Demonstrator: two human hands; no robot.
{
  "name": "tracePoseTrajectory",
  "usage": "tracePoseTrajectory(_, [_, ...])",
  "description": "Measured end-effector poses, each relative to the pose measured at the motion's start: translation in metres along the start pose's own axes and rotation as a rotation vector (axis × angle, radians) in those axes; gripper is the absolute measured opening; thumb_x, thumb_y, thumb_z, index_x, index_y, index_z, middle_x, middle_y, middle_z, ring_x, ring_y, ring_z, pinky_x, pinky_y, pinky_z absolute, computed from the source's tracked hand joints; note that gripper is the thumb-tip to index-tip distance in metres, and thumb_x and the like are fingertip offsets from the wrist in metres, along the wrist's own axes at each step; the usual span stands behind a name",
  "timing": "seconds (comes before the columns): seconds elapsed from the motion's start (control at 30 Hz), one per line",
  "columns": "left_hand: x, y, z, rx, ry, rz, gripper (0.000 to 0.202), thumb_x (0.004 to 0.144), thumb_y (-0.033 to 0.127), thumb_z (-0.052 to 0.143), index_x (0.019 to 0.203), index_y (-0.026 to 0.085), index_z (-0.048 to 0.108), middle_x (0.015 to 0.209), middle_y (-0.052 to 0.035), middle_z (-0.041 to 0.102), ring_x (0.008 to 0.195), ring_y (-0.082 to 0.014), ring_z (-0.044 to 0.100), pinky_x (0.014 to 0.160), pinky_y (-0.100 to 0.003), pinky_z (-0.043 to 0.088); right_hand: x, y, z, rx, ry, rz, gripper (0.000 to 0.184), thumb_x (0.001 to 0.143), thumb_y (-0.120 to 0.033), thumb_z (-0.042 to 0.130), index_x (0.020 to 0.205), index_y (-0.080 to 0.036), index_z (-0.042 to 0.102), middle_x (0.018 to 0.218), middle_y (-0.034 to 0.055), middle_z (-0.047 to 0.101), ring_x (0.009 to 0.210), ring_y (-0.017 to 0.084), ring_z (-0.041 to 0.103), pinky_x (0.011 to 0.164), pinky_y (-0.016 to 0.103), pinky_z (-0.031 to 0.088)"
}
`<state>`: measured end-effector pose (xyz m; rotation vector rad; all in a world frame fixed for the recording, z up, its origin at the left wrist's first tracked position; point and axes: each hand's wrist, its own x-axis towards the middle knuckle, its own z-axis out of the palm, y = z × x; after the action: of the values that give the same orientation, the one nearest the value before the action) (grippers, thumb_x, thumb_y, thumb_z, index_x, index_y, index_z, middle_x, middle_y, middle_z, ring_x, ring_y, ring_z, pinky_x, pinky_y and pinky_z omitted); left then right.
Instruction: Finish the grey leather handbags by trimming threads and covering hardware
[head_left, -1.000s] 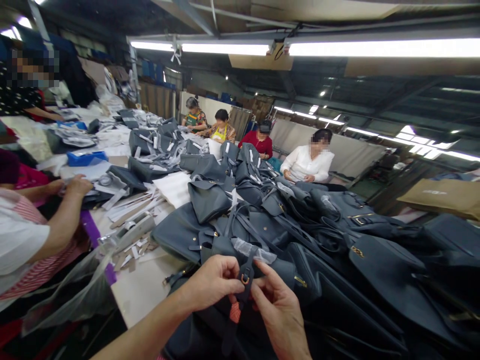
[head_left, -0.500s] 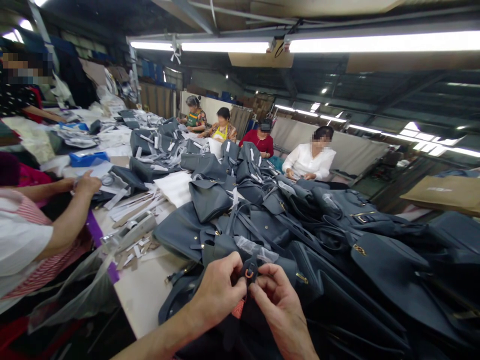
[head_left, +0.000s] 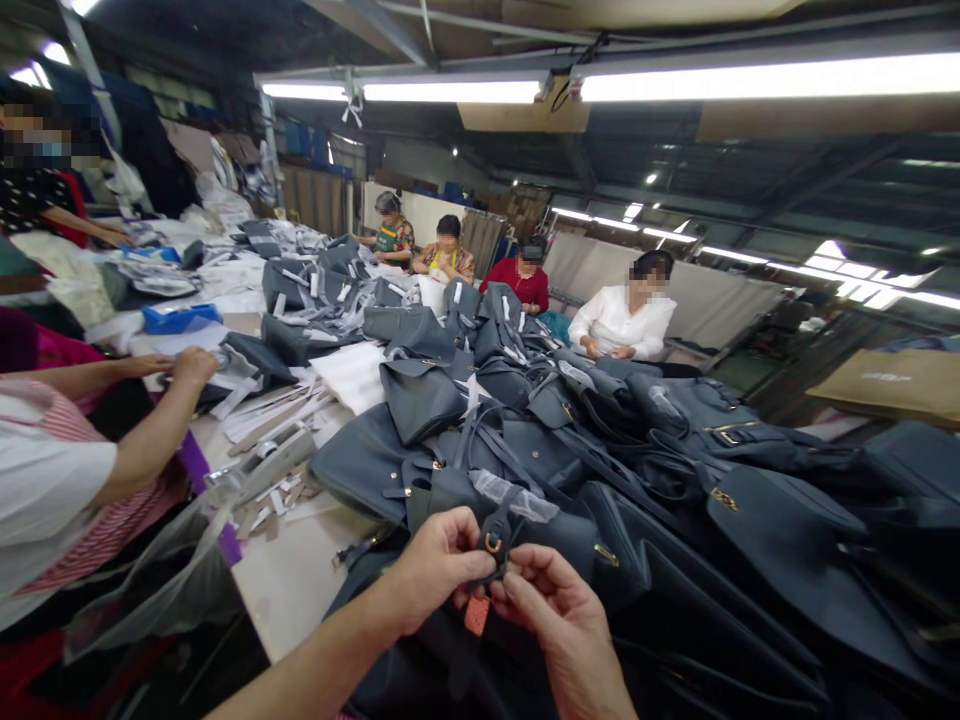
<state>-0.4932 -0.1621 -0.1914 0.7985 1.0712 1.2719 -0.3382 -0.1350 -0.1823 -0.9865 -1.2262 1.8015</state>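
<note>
Now | left hand [head_left: 439, 570] and right hand [head_left: 559, 620] pinch buckled strap [head_left: 495, 537] | grey bags [head_left: 675, 470] heaped behind (co-worker's arm [head_left: 161, 425] nearby)

Dark metal-framed ceiling [head_left: 750, 190] carries long white fluorescent tube lights [head_left: 450, 92]. Pale beige partition wall [head_left: 720, 300] at rear. Long cream worktable [head_left: 289, 585] runs centre.

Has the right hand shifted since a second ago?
Yes. The right hand has curled in, down and left, away from the plastic wrap, to meet the left hand at the buckled strap.
</note>
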Motion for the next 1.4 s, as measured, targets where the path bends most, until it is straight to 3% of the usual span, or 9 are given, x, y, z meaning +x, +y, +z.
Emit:
tracePoseTrajectory(0.3, [0.000,-0.010,0.004,-0.182,0.026,-0.060,0.024,0.059,0.018,0.070,0.068,0.017,0.048,0.053,0.0045,0.054,0.041,-0.0054,0.048,0.037,-0.014,0.024,0.004,0.016,0.001,-0.081,0.069,-0.033,0.043,0.066,-0.048,0.083,0.087,-0.018,0.061,0.070,0.0018,0.071,0.057,0.012,0.064,0.043,0.016,0.040])
tracePoseTrajectory(0.5, [-0.008,-0.008,0.002,-0.315,-0.071,-0.118,0.031,0.053,0.009,0.070,0.081,0.014,0.057,0.067,0.0005,0.063,0.047,-0.0086,0.056,0.044,-0.017,0.038,0.009,0.013,0.002,-0.008,0.008,-0.061,0.042,0.065,-0.045,0.084,0.079,-0.020,0.054,0.063,-0.0034,0.065,0.052,0.010,0.059,0.049,0.020,0.046])
tracePoseTrajectory(0.67, [-0.006,-0.008,-0.003,-0.381,0.038,-0.094,0.031,0.054,0.012,0.077,0.077,0.015,0.056,0.068,0.0025,0.060,0.049,-0.0065,0.053,0.044,-0.015,0.034,0.009,0.022,-0.001,-0.134,0.055,-0.108,0.040,0.067,-0.044,0.081,0.074,-0.023,0.047,0.064,-0.0061,0.058,0.056,0.012,0.058,0.053,0.023,0.049])
tracePoseTrajectory(0.77, [-0.005,-0.002,-0.007,-0.180,0.116,0.077,0.019,0.061,0.016,0.074,0.070,0.015,0.057,0.063,0.0030,0.055,0.049,-0.0070,0.051,0.047,-0.017,0.039,0.006,0.026,-0.003,-0.183,0.045,-0.114,0.038,0.069,-0.042,0.079,0.073,-0.023,0.046,0.062,-0.0059,0.058,0.057,0.012,0.058,0.054,0.022,0.048])
tracePoseTrajectory(0.87, [-0.009,0.003,-0.009,0.136,0.062,0.285,0.002,0.069,0.015,0.066,0.072,0.014,0.066,0.080,-0.0020,0.057,0.060,-0.0104,0.057,0.055,-0.021,0.047,0.006,0.022,-0.004,-0.081,0.008,-0.071,0.043,0.067,-0.046,0.080,0.070,-0.023,0.044,0.062,-0.0056,0.058,0.058,0.013,0.059,0.052,0.022,0.048])
tracePoseTrajectory(1.0, [-0.015,-0.001,-0.010,0.601,0.045,0.615,0.018,0.077,0.007,0.057,0.085,0.018,0.070,0.091,-0.0055,0.059,0.082,-0.0155,0.059,0.071,-0.023,0.048,0.010,0.015,-0.002,-0.036,-0.003,-0.058,0.048,0.062,-0.047,0.084,0.068,-0.022,0.043,0.060,-0.0072,0.055,0.053,0.010,0.054,0.051,0.021,0.047])
tracePoseTrajectory(1.1, [-0.013,-0.005,-0.008,0.854,0.091,0.797,0.024,0.088,0.010,0.046,0.081,0.018,0.066,0.081,-0.0060,0.059,0.075,-0.0158,0.057,0.068,-0.024,0.046,0.012,0.021,0.000,-0.058,-0.004,-0.065,0.048,0.064,-0.047,0.082,0.069,-0.023,0.040,0.058,-0.0082,0.053,0.051,0.010,0.053,0.051,0.022,0.046])
tracePoseTrajectory(1.23, [-0.006,0.000,0.004,0.932,0.198,0.757,0.019,0.087,0.013,0.050,0.074,0.020,0.061,0.082,-0.0070,0.061,0.077,-0.0195,0.056,0.073,-0.029,0.043,0.009,0.030,0.003,-0.224,-0.019,-0.111,0.038,0.076,-0.042,0.070,0.067,-0.025,0.037,0.056,-0.0084,0.046,0.051,0.011,0.050,0.051,0.022,0.042])
tracePoseTrajectory(1.4, [0.009,0.013,0.013,0.600,0.292,0.531,0.018,0.087,0.019,0.050,0.069,0.020,0.052,0.077,-0.0028,0.055,0.075,-0.0184,0.053,0.070,-0.027,0.041,-0.002,0.042,0.012,-0.626,0.086,-0.323,0.030,0.068,-0.023,0.068,0.058,-0.024,0.040,0.053,-0.0073,0.039,0.048,0.010,0.039,0.049,0.022,0.034])
